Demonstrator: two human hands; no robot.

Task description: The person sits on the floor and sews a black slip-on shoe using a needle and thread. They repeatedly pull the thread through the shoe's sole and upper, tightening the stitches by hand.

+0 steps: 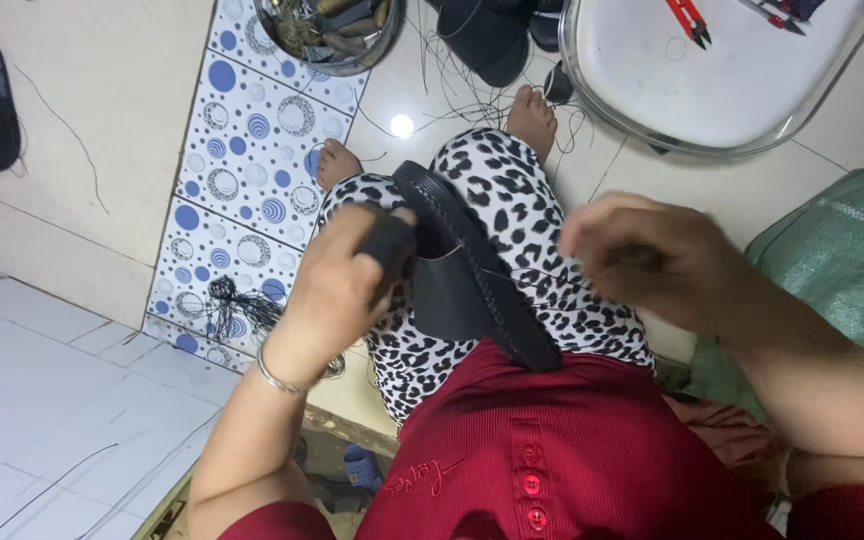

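Black sandal (472,270) rests on the lap, gripped at its strap by the left hand (347,275), long axis running from knees toward the waist; right hand (642,255), blurred, pinches dark thread (522,272) pulled taut just beside the sole.

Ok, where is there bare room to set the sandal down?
Bare white floor tiles lie left of the left hand, beyond the thread tangle. The white stool seat is bare below the red snips. Around the metal bowl and feet, threads crowd.
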